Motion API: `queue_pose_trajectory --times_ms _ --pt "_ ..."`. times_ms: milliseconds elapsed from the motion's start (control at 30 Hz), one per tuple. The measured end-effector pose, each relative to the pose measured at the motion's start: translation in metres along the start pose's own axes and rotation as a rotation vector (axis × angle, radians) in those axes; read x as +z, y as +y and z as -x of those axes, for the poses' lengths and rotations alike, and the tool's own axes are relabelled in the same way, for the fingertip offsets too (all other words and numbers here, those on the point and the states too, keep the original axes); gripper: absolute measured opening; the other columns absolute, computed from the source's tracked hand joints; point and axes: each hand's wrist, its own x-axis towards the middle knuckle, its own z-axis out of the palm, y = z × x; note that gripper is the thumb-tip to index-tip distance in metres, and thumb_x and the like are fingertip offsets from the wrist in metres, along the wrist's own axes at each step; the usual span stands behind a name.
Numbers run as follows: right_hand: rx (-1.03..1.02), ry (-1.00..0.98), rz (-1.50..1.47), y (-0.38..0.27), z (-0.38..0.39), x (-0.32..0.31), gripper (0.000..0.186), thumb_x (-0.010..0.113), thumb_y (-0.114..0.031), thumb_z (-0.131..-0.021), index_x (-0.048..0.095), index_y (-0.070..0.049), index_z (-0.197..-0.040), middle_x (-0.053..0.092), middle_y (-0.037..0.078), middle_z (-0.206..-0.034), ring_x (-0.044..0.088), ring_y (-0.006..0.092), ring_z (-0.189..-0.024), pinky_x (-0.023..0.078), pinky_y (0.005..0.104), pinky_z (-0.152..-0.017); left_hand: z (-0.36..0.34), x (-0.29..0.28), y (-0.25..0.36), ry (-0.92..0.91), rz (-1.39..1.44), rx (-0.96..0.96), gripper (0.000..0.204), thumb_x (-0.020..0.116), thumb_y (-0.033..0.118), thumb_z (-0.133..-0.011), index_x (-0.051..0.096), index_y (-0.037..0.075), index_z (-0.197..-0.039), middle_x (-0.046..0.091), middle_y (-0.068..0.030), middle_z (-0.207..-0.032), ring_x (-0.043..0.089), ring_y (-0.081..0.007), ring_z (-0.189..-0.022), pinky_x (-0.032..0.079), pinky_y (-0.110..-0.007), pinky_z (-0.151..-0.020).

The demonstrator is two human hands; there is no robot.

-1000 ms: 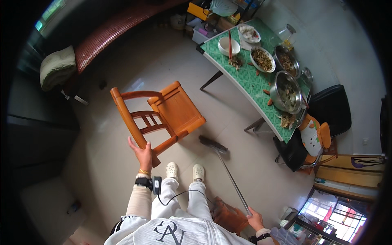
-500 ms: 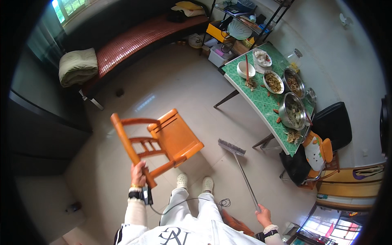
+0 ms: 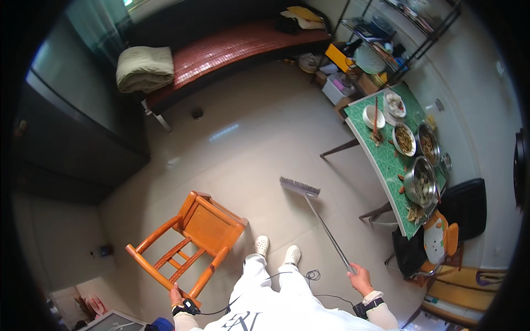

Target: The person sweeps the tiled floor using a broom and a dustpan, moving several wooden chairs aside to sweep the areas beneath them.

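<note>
My left hand [image 3: 176, 297] is closed on the top of the backrest of an orange-brown wooden chair [image 3: 211, 226], down on my left. The chair's square seat points away from me; its legs are hidden beneath it, so I cannot tell whether they touch the floor. On the other side, my right hand [image 3: 361, 279] wraps round the end of the long grey handle of a floor brush [image 3: 300, 187]. The brush's wide bristled head lies in front of my feet, at or close to the tiles.
At the right stands a green-topped table [image 3: 369, 144] with bowls, metal basins and scraps on it. A black chair [image 3: 465, 207] is beside it. Beyond are a shelf rack [image 3: 406, 69] and a long red-covered couch [image 3: 237, 52]. A thin cable [image 3: 313, 275] hangs by my legs.
The wooden chair has swung down and to the left with my left hand. My view has shifted, and the brush, still in my right hand, has its head slightly further left.
</note>
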Motion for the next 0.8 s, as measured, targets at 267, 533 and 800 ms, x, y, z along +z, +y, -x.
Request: queue_pose_trajectory --times_ms 267,533,800 --pt "0.209 -0.255 -0.593 -0.098 -0.023 -0.033 0.038 0.059 -0.012 -0.080 0.048 -0.001 -0.114 0.049 0.002 -0.056 0.042 0.0100 -0.039 0.031 0.0245 -0.033 0.082 0.100 0.035 0.434 -0.367 -0.064 0.088 0.064 0.016 -0.067 0.011 0.003 -0.136 0.028 -0.0185 -0.132 0.035 -0.0292 -0.117 0.033 -0.041 -0.096" --pt "0.117 -0.599 -0.738 -0.143 -0.097 -0.047 0.044 0.062 -0.006 -0.077 0.041 0.002 -0.115 0.046 0.000 -0.059 0.041 0.0074 -0.042 0.033 0.0228 -0.035 0.101 0.215 0.068 -0.119 -0.137 0.028 0.076 0.057 0.009 -0.076 0.013 0.014 -0.137 0.047 -0.0131 -0.109 0.052 -0.0194 -0.085 0.046 -0.032 -0.066" --pt "-0.022 -0.769 -0.712 -0.207 -0.156 -0.082 0.028 0.058 -0.003 -0.078 0.047 0.001 -0.104 0.044 -0.001 -0.059 0.041 0.0053 -0.043 0.034 0.0207 -0.037 0.171 0.343 0.137 -0.417 -0.374 0.141 0.061 0.059 0.017 -0.080 0.028 0.009 -0.132 0.042 -0.0136 -0.116 0.050 -0.0186 -0.092 0.044 -0.031 -0.076"
